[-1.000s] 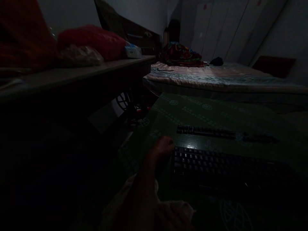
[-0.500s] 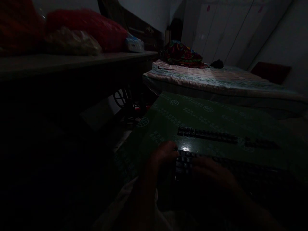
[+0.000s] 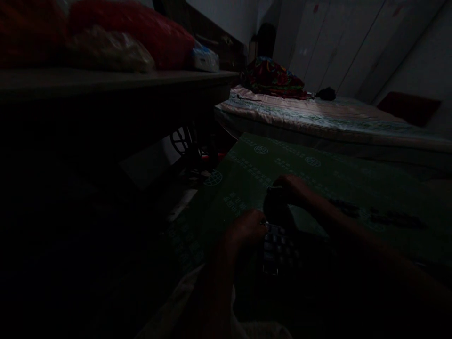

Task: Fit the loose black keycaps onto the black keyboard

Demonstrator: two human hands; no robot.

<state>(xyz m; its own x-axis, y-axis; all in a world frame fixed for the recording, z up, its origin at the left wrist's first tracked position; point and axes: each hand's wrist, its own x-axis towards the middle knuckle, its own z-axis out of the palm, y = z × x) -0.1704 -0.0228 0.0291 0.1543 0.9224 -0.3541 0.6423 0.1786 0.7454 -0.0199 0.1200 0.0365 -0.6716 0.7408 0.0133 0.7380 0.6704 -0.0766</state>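
Note:
It is very dark. A black keyboard (image 3: 278, 245) lies on a green board (image 3: 240, 181) printed with pale globe marks and lettering. My left hand (image 3: 247, 227) is at the keyboard's upper left corner, thumb and fingers closed on its edge. Beyond the keyboard, my right hand (image 3: 291, 187) reaches to the left end of a row of loose black keycaps (image 3: 344, 207), fingertips pinched at a dark keycap (image 3: 270, 189). My right forearm and its shadow hide much of the row and the keyboard's middle.
On the left, a shelf (image 3: 106, 80) carries a red bag (image 3: 141, 30), a clear plastic bag (image 3: 109, 49) and a small white-blue pack (image 3: 205, 59). A bed (image 3: 318, 113) with a patterned cloth heap (image 3: 273, 77) stands behind the board. A spoked wheel (image 3: 181, 141) shows under the shelf.
My right hand has moved from over the keyboard, forward and left, to the end of the loose keycap row. My left hand stays at the keyboard's corner. The view has shifted slightly.

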